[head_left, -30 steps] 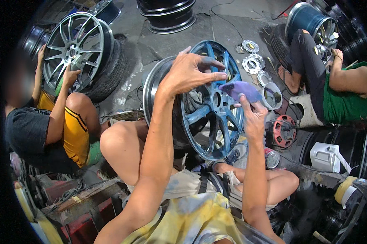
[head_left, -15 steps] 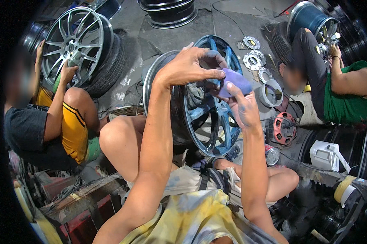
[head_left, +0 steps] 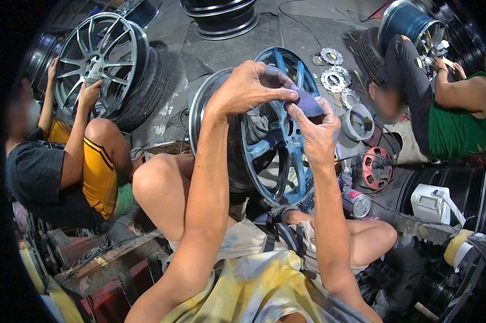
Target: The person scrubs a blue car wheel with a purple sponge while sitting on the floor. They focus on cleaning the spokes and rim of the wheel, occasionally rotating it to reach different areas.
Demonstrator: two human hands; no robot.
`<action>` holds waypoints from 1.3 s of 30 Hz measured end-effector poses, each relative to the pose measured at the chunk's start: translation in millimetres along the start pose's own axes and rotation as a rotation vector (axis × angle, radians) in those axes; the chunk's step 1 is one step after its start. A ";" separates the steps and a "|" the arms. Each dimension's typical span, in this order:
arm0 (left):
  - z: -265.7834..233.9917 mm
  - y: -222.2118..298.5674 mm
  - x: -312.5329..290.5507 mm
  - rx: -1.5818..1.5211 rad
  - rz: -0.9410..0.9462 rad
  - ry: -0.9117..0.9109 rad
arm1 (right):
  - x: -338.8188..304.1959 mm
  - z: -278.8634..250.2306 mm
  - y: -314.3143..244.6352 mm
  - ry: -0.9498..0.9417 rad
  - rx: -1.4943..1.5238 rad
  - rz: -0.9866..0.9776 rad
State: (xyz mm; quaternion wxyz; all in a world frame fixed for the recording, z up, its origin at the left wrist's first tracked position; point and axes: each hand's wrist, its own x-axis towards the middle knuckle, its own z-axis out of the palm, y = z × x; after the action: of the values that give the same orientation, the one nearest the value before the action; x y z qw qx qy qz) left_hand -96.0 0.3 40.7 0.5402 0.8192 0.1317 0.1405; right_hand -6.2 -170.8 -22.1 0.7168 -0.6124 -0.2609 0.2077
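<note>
Left hand (head_left: 256,89): arched above the wheel, thumb and fingertips narrowed on the left edge of a purple sheet (head_left: 309,104); from my remote seat I could see greyish residue on its fingers.
Right hand (head_left: 319,132): pinched the same sheet from the lower right, thumb in front, fingers along the far edge.
Purple sheet: hung between both hands, raised over the blue-spoked wheel (head_left: 292,146) and, as far as I could tell, not touching it. I could not tell whether it was folded or only bent.
Blue-spoked wheel: stood tilted in front of the person's knees, spokes facing right.
Step at the sheet: I judged it to be handling — the sheet being adjusted in the fingers rather than worked against the spokes.
Next move with the sheet: to my mind it called for one firm hold and a freed partner hand, with care not to crease the thin piece.
Beside the wheel: a translucent bucket (head_left: 358,121) and a drink can (head_left: 357,203) sat to the right.
Neighbours: a person in yellow shorts (head_left: 98,180) held a silver wheel (head_left: 96,64) — well apart from my view's hands.
</note>
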 end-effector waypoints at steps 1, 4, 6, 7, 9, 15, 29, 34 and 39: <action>-0.6 -2.1 -0.1 0.004 -0.004 0.010 | -1.1 1.7 -4.7 0.012 -0.023 0.021; -0.5 -4.6 0.6 -0.022 0.003 0.022 | 0.3 -2.0 2.7 0.008 0.156 0.032; -0.1 -2.5 -0.4 -0.086 0.021 0.016 | 0.5 -3.3 8.6 -0.006 0.269 -0.018; -0.5 -2.7 -0.4 -0.088 0.024 0.009 | -0.1 -4.6 9.5 -0.024 0.309 0.013; -3.1 -4.1 -0.2 -0.090 0.029 -0.006 | -1.0 -2.4 2.8 -0.059 0.390 0.077; -5.8 -7.1 0.5 -0.020 0.085 -0.070 | -4.6 -5.7 -9.4 -0.317 0.712 0.289; 14.1 -50.3 17.8 0.246 -0.168 0.609 | -83.8 5.7 21.3 -0.037 -0.507 -0.262; 16.3 -44.4 13.4 0.263 -0.124 0.623 | -96.2 18.6 11.5 -0.040 -0.452 -0.326; 17.5 -40.8 14.3 0.256 -0.156 0.624 | -94.0 28.1 4.7 -0.020 -0.502 -0.345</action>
State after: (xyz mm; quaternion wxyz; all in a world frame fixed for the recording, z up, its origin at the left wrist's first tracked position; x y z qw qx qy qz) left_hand -78.9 6.3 -2.3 0.3756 0.7854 0.3693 0.3251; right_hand -96.9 -206.4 -34.8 0.5652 -0.7149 -0.4113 0.0179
